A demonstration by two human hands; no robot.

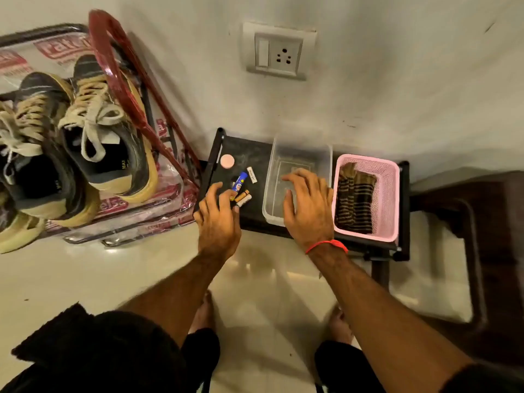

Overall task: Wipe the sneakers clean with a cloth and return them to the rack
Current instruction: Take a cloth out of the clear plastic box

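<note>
Left sneaker (pixel 25 154) edge-cropped

1. Premises: a lived-in room of a home, at floor level against a wall.
2. Wall (pixel 397 66): plain pale plaster, scuffed, with a domestic switch and socket plate (pixel 279 51).
3. Floor (pixel 99 273): glossy light tiles.
4. Shoe rack (pixel 119 52): metal frame, lined with printed plastic, holding worn sneakers (pixel 107 129).
5. Low black shelf (pixel 246 154): household oddments, namely loose batteries (pixel 243 197), a clear plastic tub (pixel 300 157), and a pink basket (pixel 388 194) of folded striped cloth (pixel 354 199).
6. Dark plastic chair (pixel 467 222) stands beside the shelf.
</note>
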